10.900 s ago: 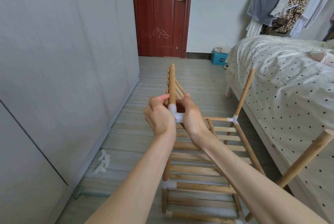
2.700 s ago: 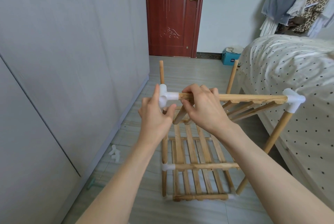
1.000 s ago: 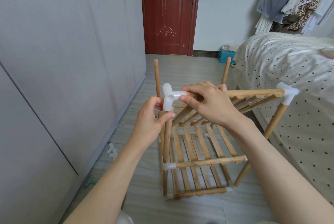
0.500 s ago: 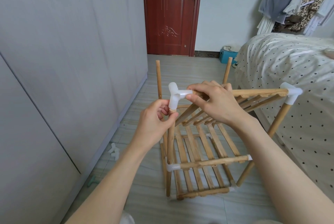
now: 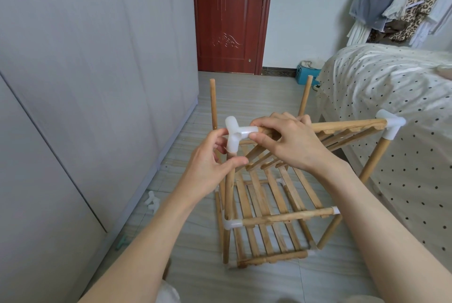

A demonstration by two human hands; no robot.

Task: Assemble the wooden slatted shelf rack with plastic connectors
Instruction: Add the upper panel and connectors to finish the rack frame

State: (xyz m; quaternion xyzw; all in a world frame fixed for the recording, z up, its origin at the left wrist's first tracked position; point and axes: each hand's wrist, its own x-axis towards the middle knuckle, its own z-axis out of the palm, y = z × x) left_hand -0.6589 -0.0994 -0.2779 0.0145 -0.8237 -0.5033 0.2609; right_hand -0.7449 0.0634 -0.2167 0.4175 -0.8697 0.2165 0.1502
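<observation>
The left hand pinches the top of the near-left post with thumb and curled fingers, and the right hand is curled around the front rail of the upper shelf, thumb on the white connector. To do it well, I think: keep the post straight under the connector's down socket, push down w/o twisting. The rack stands on the floor in the middle; the shelf's long axis runs approx. 9 to 3 o'clock, and its far side hangs down, not yet seated on the two free posts at 12.
</observation>
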